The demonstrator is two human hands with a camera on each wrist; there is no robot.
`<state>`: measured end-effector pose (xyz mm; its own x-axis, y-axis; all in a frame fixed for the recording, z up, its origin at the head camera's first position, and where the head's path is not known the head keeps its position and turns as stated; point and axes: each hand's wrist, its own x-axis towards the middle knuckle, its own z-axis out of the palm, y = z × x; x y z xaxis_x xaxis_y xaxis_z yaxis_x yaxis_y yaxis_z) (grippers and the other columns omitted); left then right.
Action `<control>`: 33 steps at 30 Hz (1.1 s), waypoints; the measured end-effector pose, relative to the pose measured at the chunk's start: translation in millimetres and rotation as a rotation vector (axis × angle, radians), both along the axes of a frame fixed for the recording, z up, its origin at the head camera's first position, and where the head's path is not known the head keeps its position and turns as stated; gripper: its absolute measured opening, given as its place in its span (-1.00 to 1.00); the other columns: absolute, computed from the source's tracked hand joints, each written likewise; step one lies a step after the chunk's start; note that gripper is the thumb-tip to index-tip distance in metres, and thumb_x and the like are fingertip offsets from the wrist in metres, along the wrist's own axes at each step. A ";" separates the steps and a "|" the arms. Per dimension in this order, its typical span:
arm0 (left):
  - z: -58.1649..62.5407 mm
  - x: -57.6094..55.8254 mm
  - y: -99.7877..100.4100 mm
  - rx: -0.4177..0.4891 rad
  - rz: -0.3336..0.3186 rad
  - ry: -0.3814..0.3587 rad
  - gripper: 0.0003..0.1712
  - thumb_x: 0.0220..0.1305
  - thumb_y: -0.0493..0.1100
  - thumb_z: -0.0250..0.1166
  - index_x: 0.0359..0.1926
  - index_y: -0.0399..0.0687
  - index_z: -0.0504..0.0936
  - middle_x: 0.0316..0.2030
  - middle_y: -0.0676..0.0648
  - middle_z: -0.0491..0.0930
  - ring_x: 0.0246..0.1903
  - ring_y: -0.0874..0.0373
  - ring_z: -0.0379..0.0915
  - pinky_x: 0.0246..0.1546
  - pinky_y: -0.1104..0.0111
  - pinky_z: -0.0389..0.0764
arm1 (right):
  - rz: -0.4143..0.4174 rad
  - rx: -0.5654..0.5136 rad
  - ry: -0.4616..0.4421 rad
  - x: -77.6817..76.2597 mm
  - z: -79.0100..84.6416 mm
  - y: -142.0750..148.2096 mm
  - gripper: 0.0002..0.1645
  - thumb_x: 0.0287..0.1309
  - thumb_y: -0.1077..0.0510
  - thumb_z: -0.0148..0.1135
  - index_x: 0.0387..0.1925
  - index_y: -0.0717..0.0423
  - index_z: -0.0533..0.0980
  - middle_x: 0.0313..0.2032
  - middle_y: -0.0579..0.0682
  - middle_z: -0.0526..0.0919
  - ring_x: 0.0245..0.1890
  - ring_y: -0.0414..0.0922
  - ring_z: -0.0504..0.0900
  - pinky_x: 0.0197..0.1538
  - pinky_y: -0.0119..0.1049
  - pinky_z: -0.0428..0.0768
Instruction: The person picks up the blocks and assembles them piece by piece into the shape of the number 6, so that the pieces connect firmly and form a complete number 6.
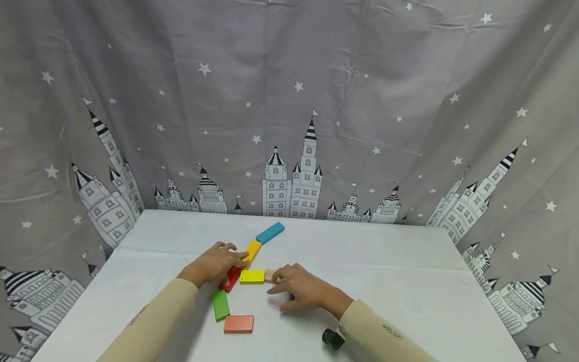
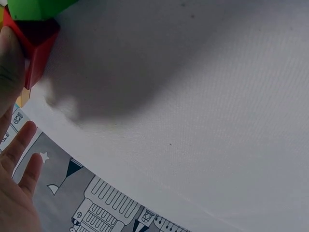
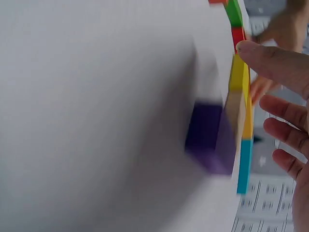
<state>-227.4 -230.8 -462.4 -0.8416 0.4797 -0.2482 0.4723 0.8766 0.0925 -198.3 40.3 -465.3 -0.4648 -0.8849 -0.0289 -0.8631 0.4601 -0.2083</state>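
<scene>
Toward the left of the tabletop, in the head view, my left hand [image 1: 212,264] lies over a row of wooden blocks. Its thumb touches the red block [image 1: 231,279], while fingertips rest at the orange-yellow block [image 1: 252,253]. A blue block [image 1: 270,233] continues the row at the far end; a green block [image 1: 220,305] adjoins the near end. My right hand [image 1: 300,287] hovers with spread fingers beside the yellow block [image 1: 252,276] and the plain wood block [image 1: 269,276]. A blurred purple block [image 3: 210,135] appears below this hand in the right wrist view, apart from the visible fingers.
A salmon-pink block [image 1: 238,324] lies near the green one. The white-covered table [image 1: 407,281] stretches to both sides, and a grey curtain [image 1: 362,100] with castles and stars hangs behind it. A black round object [image 1: 333,339] sits by the right sleeve.
</scene>
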 end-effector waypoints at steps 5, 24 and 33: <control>-1.2 0.5 -1.0 0.012 -0.002 0.004 -0.27 -0.04 -0.25 0.51 0.21 0.25 0.55 0.25 0.06 0.46 0.25 -0.15 0.22 0.26 -0.11 0.26 | -0.071 0.009 0.000 -8.5 -2.1 24.0 -0.49 0.06 -0.12 0.40 0.10 -0.23 0.60 0.11 -0.14 0.51 0.12 -0.17 0.41 0.22 -0.24 0.36; 0.8 0.6 -0.2 -0.001 0.017 -0.028 -0.28 -0.02 -0.24 0.50 0.22 0.25 0.55 0.28 0.07 0.43 0.28 -0.13 0.17 0.30 -0.09 0.19 | -0.081 0.036 -0.071 -19.9 -14.7 45.3 -0.53 0.08 -0.12 0.38 0.08 -0.29 0.60 0.04 -0.14 0.51 0.00 -0.24 0.41 0.08 -0.36 0.38; 2.9 0.3 0.8 0.015 0.011 -0.036 -0.29 -0.02 -0.24 0.49 0.21 0.23 0.56 0.29 0.05 0.43 0.27 -0.15 0.16 0.30 -0.12 0.16 | -0.086 0.004 -0.065 -15.3 -16.2 45.3 -0.50 0.05 -0.16 0.40 0.08 -0.29 0.61 -0.01 -0.12 0.49 -0.08 -0.26 0.39 0.04 -0.41 0.39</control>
<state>-227.1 -230.0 -459.4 -0.8377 0.4740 -0.2712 0.4586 0.8802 0.1219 -213.7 85.6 -481.6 -0.5359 -0.8418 -0.0648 -0.8050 0.5327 -0.2611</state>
